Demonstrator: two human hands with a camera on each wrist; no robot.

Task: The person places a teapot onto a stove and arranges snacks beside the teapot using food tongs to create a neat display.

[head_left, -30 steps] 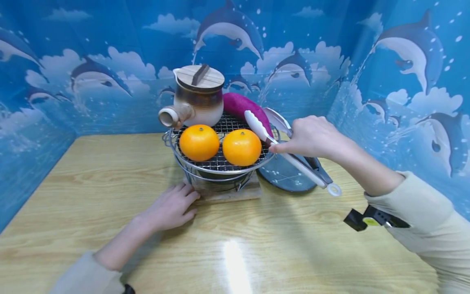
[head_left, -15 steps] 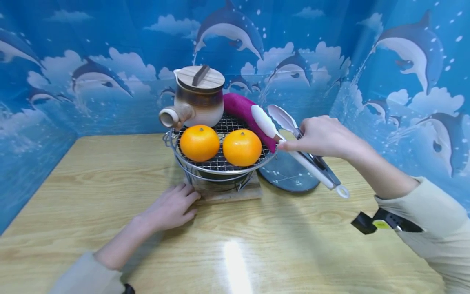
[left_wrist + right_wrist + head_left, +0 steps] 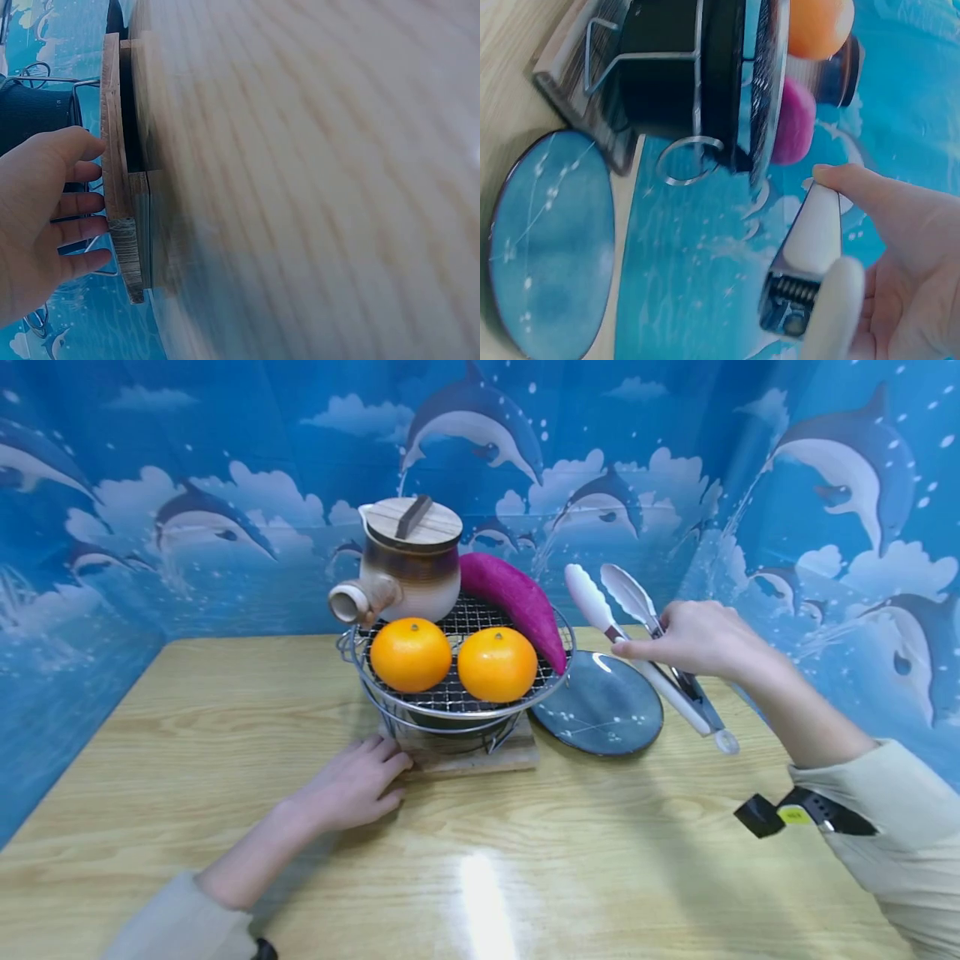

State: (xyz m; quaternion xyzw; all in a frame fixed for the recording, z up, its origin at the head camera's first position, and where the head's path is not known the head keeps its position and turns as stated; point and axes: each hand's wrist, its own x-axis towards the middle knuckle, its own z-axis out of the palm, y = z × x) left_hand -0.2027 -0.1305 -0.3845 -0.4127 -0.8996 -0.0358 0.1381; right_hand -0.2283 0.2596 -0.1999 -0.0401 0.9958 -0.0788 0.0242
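Note:
My right hand [image 3: 701, 639] grips a pair of tongs [image 3: 678, 689] by the handles, thumb along one arm. Their white tips stand apart with nothing between them, to the right of the grill. A purple sweet potato [image 3: 517, 597] lies along the right side of the round wire grill rack [image 3: 467, 714]. At the rack's front sit two oranges, a left orange [image 3: 410, 655] and a right orange [image 3: 497, 664]. With relaxed fingers my left hand [image 3: 352, 783] rests on the table, fingertips at the edge of the wooden board [image 3: 116, 150] under the grill.
A clay teapot [image 3: 411, 560] with a wooden lid stands at the rack's back left, its side handle pointing forward. Right of the grill lies a blue-grey plate [image 3: 607, 710] on the wooden table [image 3: 600, 868]. A dolphin-print backdrop [image 3: 247, 485] encloses the back and sides.
The tongs came off the sweet potato and moved right with my right hand, away from the rack. The sweet potato stays on the rack. My left hand has kept its place.

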